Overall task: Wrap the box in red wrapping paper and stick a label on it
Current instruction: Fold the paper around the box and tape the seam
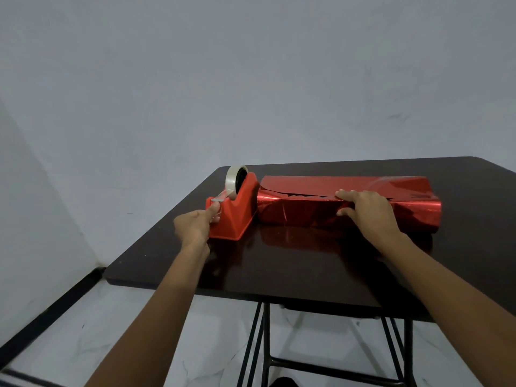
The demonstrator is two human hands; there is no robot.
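A long box wrapped in shiny red paper (301, 210) lies across the dark table (279, 269), its paper ends sticking out open at left and right. My right hand (365, 210) presses flat on the top seam where the paper edges overlap, thumb on the near side. To the left of the box stands a red tape dispenser (237, 213) with a roll of clear tape (233, 178). My left hand (196, 224) is at the dispenser's cutter end, pinching the free end of the clear tape between thumb and finger.
The table stands on black folding metal legs (262, 344) over a pale marble floor. A plain grey wall rises behind and to the left. The table's left edge lies just left of the dispenser.
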